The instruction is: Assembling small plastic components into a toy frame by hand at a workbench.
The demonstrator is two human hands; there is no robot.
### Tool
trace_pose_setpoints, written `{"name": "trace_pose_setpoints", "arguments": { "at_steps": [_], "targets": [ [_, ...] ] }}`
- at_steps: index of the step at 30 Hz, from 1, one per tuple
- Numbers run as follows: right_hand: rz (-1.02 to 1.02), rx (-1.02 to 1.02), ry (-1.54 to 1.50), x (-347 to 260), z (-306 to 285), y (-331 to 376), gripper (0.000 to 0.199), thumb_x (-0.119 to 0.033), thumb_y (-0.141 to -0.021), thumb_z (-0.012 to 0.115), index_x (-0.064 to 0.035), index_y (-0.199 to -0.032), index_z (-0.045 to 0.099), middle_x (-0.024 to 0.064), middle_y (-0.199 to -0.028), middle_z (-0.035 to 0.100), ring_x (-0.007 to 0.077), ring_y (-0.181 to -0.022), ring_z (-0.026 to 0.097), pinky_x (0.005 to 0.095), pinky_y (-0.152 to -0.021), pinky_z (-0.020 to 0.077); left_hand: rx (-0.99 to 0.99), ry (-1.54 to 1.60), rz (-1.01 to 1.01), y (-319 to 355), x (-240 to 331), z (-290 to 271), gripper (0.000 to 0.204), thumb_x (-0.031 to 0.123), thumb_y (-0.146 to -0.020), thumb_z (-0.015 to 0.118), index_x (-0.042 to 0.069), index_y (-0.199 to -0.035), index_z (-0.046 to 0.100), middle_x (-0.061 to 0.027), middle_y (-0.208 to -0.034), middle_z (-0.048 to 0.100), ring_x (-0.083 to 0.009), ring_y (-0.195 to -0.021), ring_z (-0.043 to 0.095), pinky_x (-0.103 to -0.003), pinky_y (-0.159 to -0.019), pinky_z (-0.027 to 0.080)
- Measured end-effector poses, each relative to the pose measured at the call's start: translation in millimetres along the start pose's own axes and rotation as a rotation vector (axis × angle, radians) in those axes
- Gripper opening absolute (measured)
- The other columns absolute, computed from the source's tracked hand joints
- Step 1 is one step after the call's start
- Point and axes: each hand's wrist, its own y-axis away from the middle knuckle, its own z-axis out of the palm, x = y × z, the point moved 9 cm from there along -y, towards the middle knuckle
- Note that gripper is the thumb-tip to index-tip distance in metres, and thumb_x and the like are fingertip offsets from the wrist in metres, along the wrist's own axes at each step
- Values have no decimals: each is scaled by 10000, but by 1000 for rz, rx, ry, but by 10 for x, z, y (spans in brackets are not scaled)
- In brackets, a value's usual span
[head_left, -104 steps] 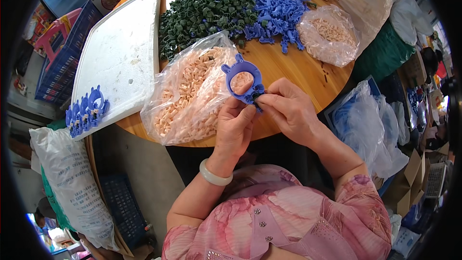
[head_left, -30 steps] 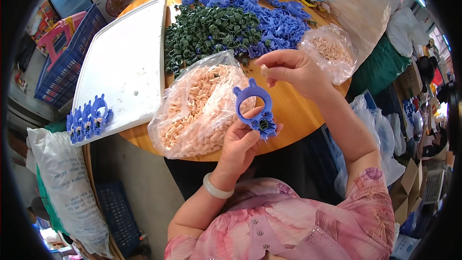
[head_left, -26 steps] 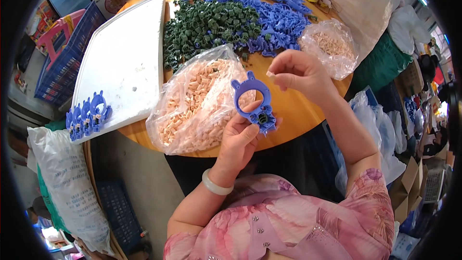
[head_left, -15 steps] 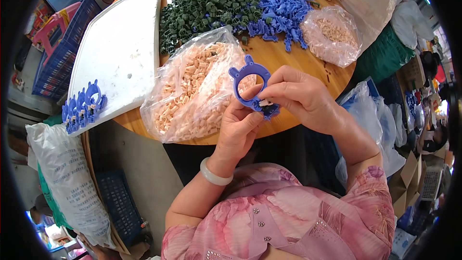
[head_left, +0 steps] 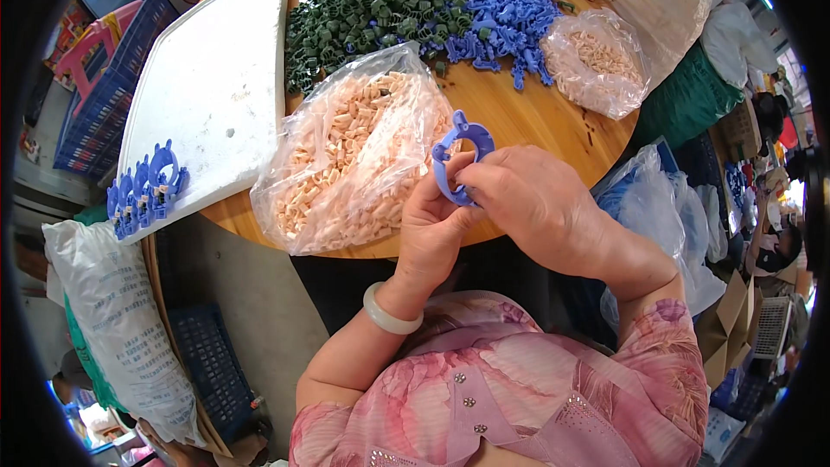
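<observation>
Where left hand (head_left: 430, 229) meets right hand (head_left: 536, 195) — the blue ring (head_left: 475, 133) sits between them

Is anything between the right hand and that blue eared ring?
Nothing visible: the right hand touches the blue eared ring, which the left hand holds. Its lower end is hidden, so I can't tell there.

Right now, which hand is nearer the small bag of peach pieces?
Right: the right hand is below and left of the small bag; the left hand is lower and farther left, neither touching it.
</observation>
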Motion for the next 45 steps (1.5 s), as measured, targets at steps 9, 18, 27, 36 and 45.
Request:
{"name": "trace_pose_setpoints", "arguments": {
  "at_steps": [9, 18, 27, 36, 45],
  "targets": [
    [141, 60, -173, 154, 14, 81, 257, -48, -771, 631, -71, -1019, 566, 98, -911, 582, 289, -818, 604, 357, -675, 494, 19, 42, 7, -13, 40, 14, 545, -5, -803, 670, 8, -1302, 452, -65, -1228, 540, -155, -1110, 529, -299, -956, 437],
    [227, 43, -174, 292, 24, 187, 113, -68, -768, 659, -73, -864, 600, 63, -814, 577, 253, -736, 598, 326, -611, 479, 3, -22, 53, -1, 55, 30, 544, -25, -793, 672, 12, -1295, 465, -68, -1228, 543, -154, -1105, 532, -299, -954, 437],
    [274, -36, -243, 345, 66, 188, 110, 17, -772, 652, -28, -847, 585, 96, -786, 567, 240, -694, 586, 303, -575, 450, -11, -154, 102, 7, 63, 26, 548, -30, -788, 676, -9, -1294, 465, -76, -1244, 537, -156, -1129, 518, -309, -972, 422],
    [413, -86, -297, 467, 59, 229, 128, -155, -832, 613, -57, -911, 591, 100, -797, 604, 270, -734, 608, 346, -618, 470, 50, -184, 45, 16, 35, -10, 473, -112, -827, 543, -22, -1284, 463, -92, -1220, 547, -172, -1114, 537, -302, -932, 458],
    [659, 241, 249, 2675, -1019, 611, 183, -148, -798, 603, -32, -931, 652, 140, -862, 667, 287, -817, 638, 359, -719, 485, -15, -96, -33, -46, 14, 116, 470, -71, -845, 558, -28, -1293, 424, -159, -1176, 569, -348, -1100, 568, -443, -983, 430]
  ]
}}
